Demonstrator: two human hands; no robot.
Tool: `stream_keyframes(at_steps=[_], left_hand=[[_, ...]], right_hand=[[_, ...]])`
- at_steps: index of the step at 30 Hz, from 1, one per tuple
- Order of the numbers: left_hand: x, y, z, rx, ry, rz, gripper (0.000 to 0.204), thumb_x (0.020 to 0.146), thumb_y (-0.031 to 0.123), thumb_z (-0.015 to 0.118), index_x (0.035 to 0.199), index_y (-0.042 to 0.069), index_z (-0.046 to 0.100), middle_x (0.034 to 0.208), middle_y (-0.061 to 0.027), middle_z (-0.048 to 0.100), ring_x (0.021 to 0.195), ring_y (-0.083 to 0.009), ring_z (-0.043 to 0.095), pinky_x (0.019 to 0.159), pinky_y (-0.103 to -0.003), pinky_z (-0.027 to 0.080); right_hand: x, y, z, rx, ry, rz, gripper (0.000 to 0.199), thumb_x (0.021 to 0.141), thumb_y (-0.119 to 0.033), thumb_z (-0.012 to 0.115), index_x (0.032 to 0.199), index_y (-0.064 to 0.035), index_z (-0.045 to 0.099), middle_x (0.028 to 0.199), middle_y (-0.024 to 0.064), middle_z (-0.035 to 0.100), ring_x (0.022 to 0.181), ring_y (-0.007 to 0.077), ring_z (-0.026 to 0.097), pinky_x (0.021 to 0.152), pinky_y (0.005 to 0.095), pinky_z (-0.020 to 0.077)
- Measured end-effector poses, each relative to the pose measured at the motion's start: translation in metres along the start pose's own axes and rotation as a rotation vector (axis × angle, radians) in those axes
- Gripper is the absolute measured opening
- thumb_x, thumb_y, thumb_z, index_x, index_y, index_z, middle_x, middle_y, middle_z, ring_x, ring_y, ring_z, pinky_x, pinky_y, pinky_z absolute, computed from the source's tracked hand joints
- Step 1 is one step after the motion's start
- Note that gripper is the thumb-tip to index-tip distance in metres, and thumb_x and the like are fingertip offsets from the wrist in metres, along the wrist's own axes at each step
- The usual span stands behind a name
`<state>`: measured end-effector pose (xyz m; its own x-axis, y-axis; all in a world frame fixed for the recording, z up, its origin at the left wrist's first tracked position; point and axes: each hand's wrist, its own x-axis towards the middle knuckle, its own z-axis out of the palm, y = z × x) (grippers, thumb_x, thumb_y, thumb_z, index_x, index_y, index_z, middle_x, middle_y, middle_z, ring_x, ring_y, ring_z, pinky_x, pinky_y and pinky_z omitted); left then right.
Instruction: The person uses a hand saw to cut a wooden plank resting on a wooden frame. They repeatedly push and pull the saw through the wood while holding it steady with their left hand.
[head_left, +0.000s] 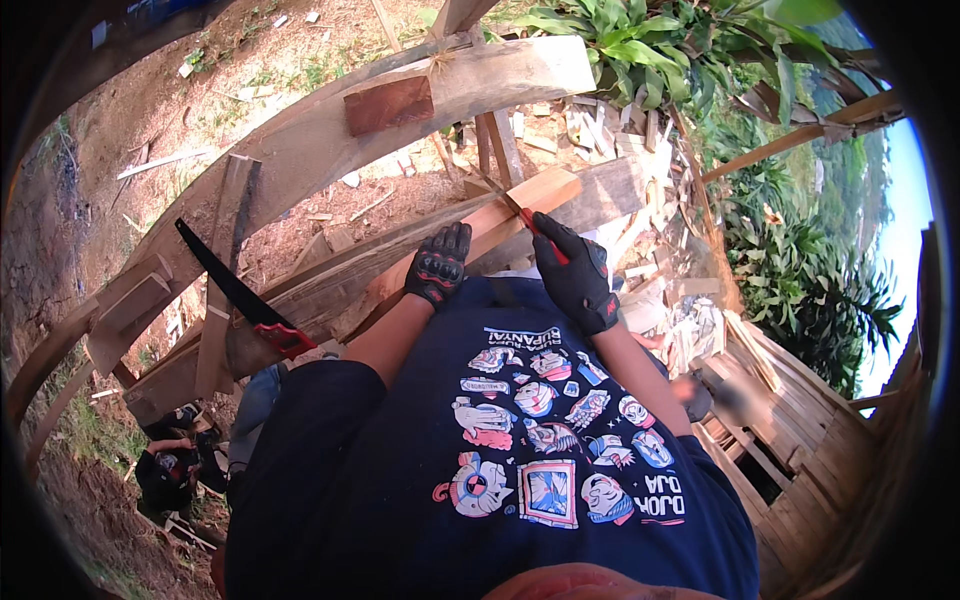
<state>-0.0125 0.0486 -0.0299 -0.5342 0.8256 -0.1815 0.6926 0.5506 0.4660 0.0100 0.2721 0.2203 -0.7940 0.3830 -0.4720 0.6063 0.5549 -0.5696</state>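
My left hand, in a black glove with a padded back, lies flat on a pale wooden beam with its fingers stretched out. My right hand, also gloved in black, is closed round the red handle of a handsaw. The saw's narrow-looking blade, seen nearly edge-on, lies across the beam to the right of my left hand. How deep the blade sits in the wood I cannot tell. A second handsaw, with a black blade and red handle, rests at the left near the beam's lower end.
A thick curved timber arches beyond the beam, with a reddish wood block on it. Offcuts and shavings litter the ground. At the lower left is another person; wooden planks lie at the right. Leafy plants grow behind.
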Motion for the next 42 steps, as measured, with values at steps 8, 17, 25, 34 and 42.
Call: stream_keyframes(at_steps=[8, 17, 25, 34, 42], left_hand=[[0.002, 0.001, 0.001, -0.032, -0.006, -0.071, 0.060, 0.101, 0.020, 0.056, 0.160, 0.005, 0.050, 0.159, -0.0193, 0.058, 0.144, -0.0331, 0.060, 0.118, -0.048, 0.049], [-0.001, 0.005, 0.008, -0.023, -0.006, -0.078, 0.060, 0.101, 0.021, 0.056, 0.160, 0.007, 0.051, 0.161, -0.0185, 0.056, 0.146, -0.0321, 0.057, 0.119, -0.048, 0.047], [0.000, 0.006, 0.005, 0.007, -0.028, -0.121, 0.066, 0.096, 0.022, 0.064, 0.160, 0.009, 0.052, 0.162, -0.0180, 0.056, 0.144, -0.0319, 0.059, 0.117, -0.049, 0.048], [0.001, 0.007, 0.008, 0.030, 0.043, -0.060, 0.061, 0.102, 0.020, 0.051, 0.161, 0.007, 0.051, 0.158, -0.0197, 0.060, 0.139, -0.0348, 0.063, 0.116, -0.049, 0.050], [-0.001, 0.006, 0.004, 0.050, 0.001, -0.070, 0.061, 0.103, 0.020, 0.050, 0.162, 0.007, 0.049, 0.159, -0.0183, 0.059, 0.141, -0.0327, 0.062, 0.116, -0.047, 0.049]], right_hand=[[-0.007, 0.026, 0.004, -0.099, -0.007, -0.007, 0.041, 0.107, -0.025, 0.068, 0.146, -0.0132, 0.070, 0.126, 0.0248, 0.077, 0.115, 0.0392, 0.077, 0.099, 0.0431, 0.0591], [-0.031, 0.045, -0.006, 0.021, -0.051, 0.024, 0.044, 0.109, -0.020, 0.067, 0.152, -0.0110, 0.065, 0.132, 0.0215, 0.077, 0.119, 0.0344, 0.076, 0.103, 0.0419, 0.0571], [-0.130, 0.031, -0.110, 0.015, -0.012, 0.174, 0.042, 0.102, -0.018, 0.074, 0.144, -0.0146, 0.073, 0.120, 0.0180, 0.081, 0.106, 0.0316, 0.081, 0.089, 0.0382, 0.0614], [-0.097, 0.016, -0.088, 0.014, -0.129, -0.062, 0.048, 0.106, -0.012, 0.069, 0.154, -0.0103, 0.063, 0.134, 0.0187, 0.077, 0.120, 0.0312, 0.076, 0.103, 0.0393, 0.0561], [-0.018, 0.038, -0.005, 0.019, -0.007, -0.115, 0.042, 0.107, -0.020, 0.065, 0.148, -0.0094, 0.067, 0.119, 0.0237, 0.079, 0.110, 0.0380, 0.078, 0.097, 0.0444, 0.0599]])
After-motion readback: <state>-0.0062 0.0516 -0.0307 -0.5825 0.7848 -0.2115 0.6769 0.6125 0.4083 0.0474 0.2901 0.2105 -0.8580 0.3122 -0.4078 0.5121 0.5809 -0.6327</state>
